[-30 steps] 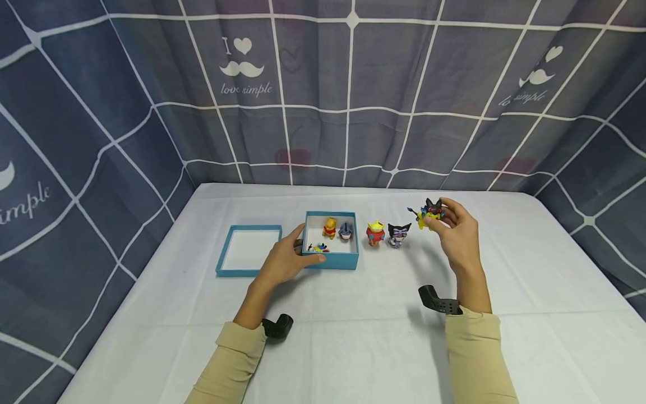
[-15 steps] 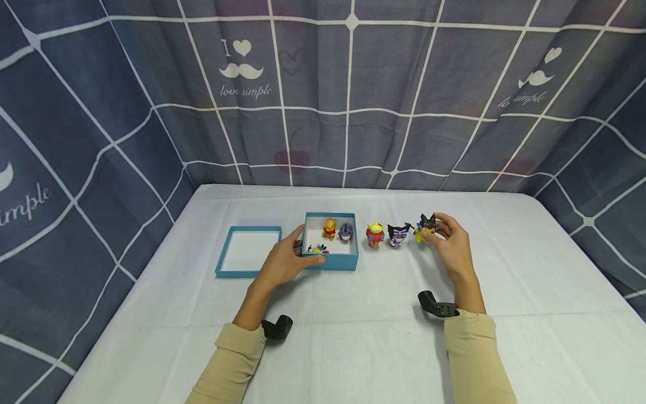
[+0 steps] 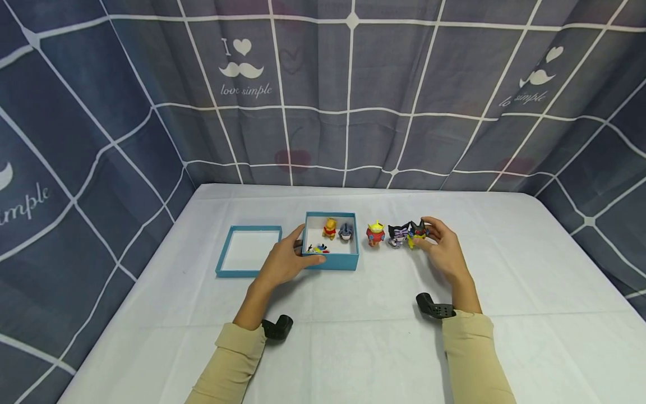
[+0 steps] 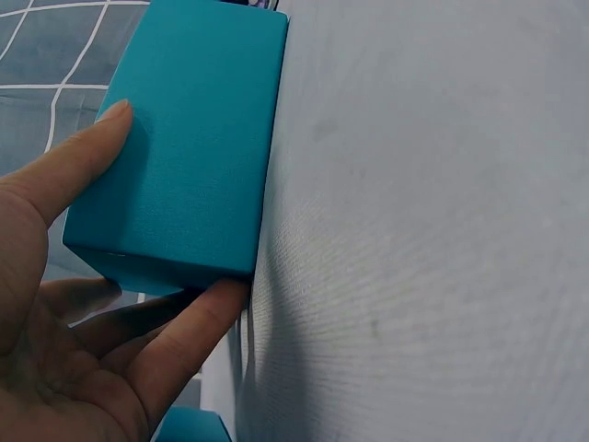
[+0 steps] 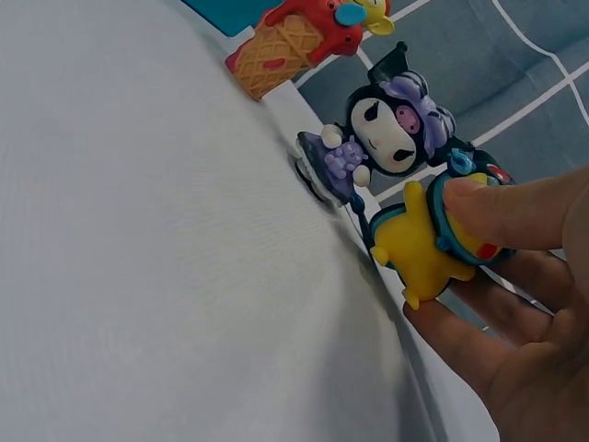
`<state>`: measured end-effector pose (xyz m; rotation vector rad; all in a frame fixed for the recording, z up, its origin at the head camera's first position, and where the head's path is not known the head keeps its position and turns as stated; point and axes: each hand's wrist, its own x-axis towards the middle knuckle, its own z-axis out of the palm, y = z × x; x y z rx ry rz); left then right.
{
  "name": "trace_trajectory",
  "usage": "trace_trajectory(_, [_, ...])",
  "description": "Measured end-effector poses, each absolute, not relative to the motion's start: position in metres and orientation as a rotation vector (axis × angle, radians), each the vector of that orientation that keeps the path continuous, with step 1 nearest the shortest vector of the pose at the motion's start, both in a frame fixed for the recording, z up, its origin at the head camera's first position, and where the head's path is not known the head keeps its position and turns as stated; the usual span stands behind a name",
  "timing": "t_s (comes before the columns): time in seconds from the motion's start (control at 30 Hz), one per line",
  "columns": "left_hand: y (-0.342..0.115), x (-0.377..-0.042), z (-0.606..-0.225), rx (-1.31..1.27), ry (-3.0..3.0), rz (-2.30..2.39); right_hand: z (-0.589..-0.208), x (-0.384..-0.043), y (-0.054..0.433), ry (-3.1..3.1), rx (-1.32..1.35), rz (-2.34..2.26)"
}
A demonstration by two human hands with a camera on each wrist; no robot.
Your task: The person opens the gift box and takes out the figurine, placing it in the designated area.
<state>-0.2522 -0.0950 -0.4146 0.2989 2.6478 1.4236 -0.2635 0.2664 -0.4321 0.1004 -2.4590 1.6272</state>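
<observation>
Pinched the yellow figurine (image 5: 419, 249) in the right hand (image 3: 444, 252), thumb over its hooded head and fingers behind. Held it at the right end of a short row, just beside the black-and-lilac figurine (image 5: 382, 133) (too close in the head view to tell touching from nearly touching). Could not tell contact or gap between its feet and the white tabletop (image 3: 363, 348).

Gripped the blue box (image 3: 338, 261) at its near left corner with the left hand (image 3: 282, 261), thumb along the front wall, fingers against the left side. Had the hands well apart, each clamped on its own thing.

Saw the red figurine (image 3: 375, 235) upright between the box and the black-and-lilac figurine, apart from both hands. Counted three more inside the box: a bear figurine (image 3: 330, 228) in the middle, a blue-grey figurine (image 3: 345, 231) to its right, a multicoloured figurine (image 3: 318, 248) near the front wall, too small to make out.

Found the blue lid (image 3: 239, 274) left of the box, hollow side up, just beside the left hand. Noticed a grey curtain (image 3: 318, 67) with white grid lines beyond the tabletop.
</observation>
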Motion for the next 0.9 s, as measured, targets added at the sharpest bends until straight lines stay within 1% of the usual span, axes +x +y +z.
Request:
trace_trajectory(0.23, [-0.0952, -0.2534, -0.4151, 0.292, 2.652, 1.412, -0.4311, -0.2619, 0.268, -2.459, 0.065, 1.615])
trace_trajectory(0.5, [-0.0948, -0.253, -0.4149, 0.292, 2.657, 1.402, -0.4333, -0.262, 0.2705, -2.464, -0.004, 1.711])
trace_trajectory(0.9, [-0.0942, -0.252, -0.4138, 0.277, 2.661, 1.399, -0.4345, -0.2631, 0.2742, -2.488, 0.056, 1.713])
